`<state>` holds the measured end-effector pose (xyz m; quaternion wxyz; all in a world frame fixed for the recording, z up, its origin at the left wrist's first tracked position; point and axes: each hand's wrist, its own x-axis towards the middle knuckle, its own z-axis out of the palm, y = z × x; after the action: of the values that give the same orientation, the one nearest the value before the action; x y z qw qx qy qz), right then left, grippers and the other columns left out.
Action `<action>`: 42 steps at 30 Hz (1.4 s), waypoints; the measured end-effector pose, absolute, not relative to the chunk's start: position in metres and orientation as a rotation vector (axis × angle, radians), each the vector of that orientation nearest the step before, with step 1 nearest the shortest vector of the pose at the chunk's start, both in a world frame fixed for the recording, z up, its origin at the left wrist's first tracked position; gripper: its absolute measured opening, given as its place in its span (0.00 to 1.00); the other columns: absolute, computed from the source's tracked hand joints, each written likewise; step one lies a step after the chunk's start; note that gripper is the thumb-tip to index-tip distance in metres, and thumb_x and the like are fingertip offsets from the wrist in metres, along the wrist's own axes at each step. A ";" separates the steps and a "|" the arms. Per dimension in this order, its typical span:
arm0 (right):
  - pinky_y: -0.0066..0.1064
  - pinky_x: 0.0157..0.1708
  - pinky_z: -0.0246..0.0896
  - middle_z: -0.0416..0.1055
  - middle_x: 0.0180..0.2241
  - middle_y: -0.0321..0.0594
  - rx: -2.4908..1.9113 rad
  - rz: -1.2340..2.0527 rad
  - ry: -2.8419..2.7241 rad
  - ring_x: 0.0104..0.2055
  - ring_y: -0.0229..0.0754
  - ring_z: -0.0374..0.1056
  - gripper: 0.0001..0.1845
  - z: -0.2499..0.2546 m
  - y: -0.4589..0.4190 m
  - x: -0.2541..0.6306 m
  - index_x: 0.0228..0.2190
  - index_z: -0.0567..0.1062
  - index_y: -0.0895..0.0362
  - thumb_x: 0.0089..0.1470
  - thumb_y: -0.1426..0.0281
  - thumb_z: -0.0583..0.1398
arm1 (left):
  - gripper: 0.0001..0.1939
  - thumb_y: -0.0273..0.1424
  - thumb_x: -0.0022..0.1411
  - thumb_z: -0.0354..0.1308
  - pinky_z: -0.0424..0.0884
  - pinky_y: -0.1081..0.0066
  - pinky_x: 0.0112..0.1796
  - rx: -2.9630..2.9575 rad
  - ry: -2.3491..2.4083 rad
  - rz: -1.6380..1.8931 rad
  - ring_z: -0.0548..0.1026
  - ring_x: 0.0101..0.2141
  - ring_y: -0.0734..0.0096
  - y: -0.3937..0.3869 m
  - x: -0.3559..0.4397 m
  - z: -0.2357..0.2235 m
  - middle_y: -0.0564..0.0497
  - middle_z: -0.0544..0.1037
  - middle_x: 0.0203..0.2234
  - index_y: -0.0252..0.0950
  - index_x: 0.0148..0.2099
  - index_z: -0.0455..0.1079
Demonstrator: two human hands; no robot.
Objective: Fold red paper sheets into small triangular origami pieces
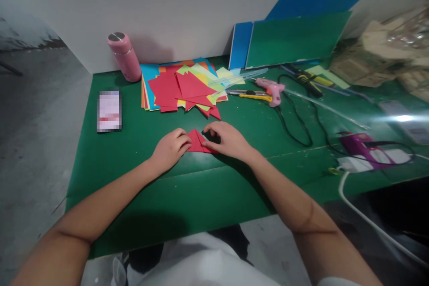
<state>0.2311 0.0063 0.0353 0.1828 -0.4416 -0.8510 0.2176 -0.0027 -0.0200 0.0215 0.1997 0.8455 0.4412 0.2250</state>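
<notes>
A small folded red paper piece [197, 141] lies on the green table top [140, 174], between my two hands. My left hand [170, 147] has its fingers curled and presses on the paper's left edge. From the right, my right hand [226, 140] pinches the paper's right side with thumb and fingertips. Behind them lies a spread stack of coloured paper sheets [181, 85], red, yellow, blue and orange.
A pink bottle [124, 56] stands at the back left, a phone [109, 111] lies left of the stack. A pink glue gun [273, 90], a yellow cutter [253, 95], black cables, a purple glue gun [363, 145] and blue and green boards [295, 38] occupy the right.
</notes>
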 end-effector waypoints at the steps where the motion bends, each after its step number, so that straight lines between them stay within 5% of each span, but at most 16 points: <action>1: 0.32 0.35 0.54 0.68 0.30 0.39 -1.240 0.615 -2.413 0.34 0.43 0.63 0.14 0.035 0.006 0.231 0.38 0.72 0.56 0.53 0.61 0.64 | 0.09 0.31 0.68 0.52 0.69 0.66 0.39 2.372 1.237 0.618 0.72 0.36 0.66 -0.020 -0.002 0.022 0.47 0.72 0.38 0.37 0.39 0.73; 6: 0.32 0.34 0.53 0.67 0.28 0.37 -1.229 0.636 -2.441 0.32 0.41 0.62 0.12 0.035 0.006 0.229 0.33 0.72 0.56 0.54 0.61 0.64 | 0.10 0.38 0.65 0.58 0.68 0.68 0.36 2.411 1.262 0.584 0.73 0.37 0.64 -0.019 -0.001 0.022 0.46 0.72 0.41 0.36 0.39 0.72; 15: 0.35 0.38 0.57 0.70 0.33 0.44 -1.268 0.497 -2.491 0.37 0.46 0.65 0.14 0.032 0.000 0.217 0.43 0.74 0.57 0.56 0.64 0.63 | 0.10 0.37 0.66 0.56 0.65 0.70 0.30 2.493 1.395 0.593 0.73 0.33 0.68 -0.025 0.007 0.021 0.45 0.72 0.46 0.35 0.39 0.70; 21: 0.30 0.32 0.56 0.70 0.30 0.38 -1.233 0.702 -2.304 0.29 0.38 0.62 0.11 0.028 0.002 0.216 0.40 0.75 0.56 0.53 0.69 0.65 | 0.10 0.38 0.66 0.55 0.67 0.70 0.33 2.408 1.392 0.640 0.74 0.36 0.67 -0.024 0.006 0.022 0.47 0.73 0.42 0.36 0.40 0.66; 29: 0.28 0.29 0.54 0.69 0.28 0.35 -1.182 0.724 -2.251 0.28 0.36 0.61 0.05 0.025 0.004 0.219 0.35 0.75 0.56 0.54 0.75 0.62 | 0.13 0.27 0.63 0.57 0.67 0.71 0.33 2.166 1.407 0.674 0.70 0.27 0.74 -0.018 0.000 0.021 0.52 0.75 0.35 0.36 0.50 0.63; 33: 0.27 0.31 0.56 0.71 0.30 0.36 -1.109 0.654 -2.307 0.30 0.36 0.64 0.05 0.025 0.004 0.222 0.34 0.73 0.55 0.55 0.76 0.60 | 0.03 0.27 0.66 0.55 0.67 0.70 0.35 2.328 1.326 0.649 0.71 0.33 0.69 -0.017 0.000 0.021 0.51 0.74 0.32 0.36 0.41 0.68; 42: 0.29 0.36 0.61 0.72 0.34 0.39 -0.767 0.602 -2.407 0.36 0.39 0.67 0.08 0.022 0.011 0.228 0.33 0.72 0.55 0.57 0.78 0.55 | 0.11 0.26 0.71 0.44 0.67 0.68 0.38 2.597 1.068 0.725 0.69 0.35 0.66 -0.017 0.001 0.021 0.48 0.73 0.32 0.33 0.38 0.67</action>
<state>0.2283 0.0110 0.0221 0.2688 -0.2846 -0.8927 0.2231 0.0008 -0.0175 0.0210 0.1203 0.8890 0.3654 0.2482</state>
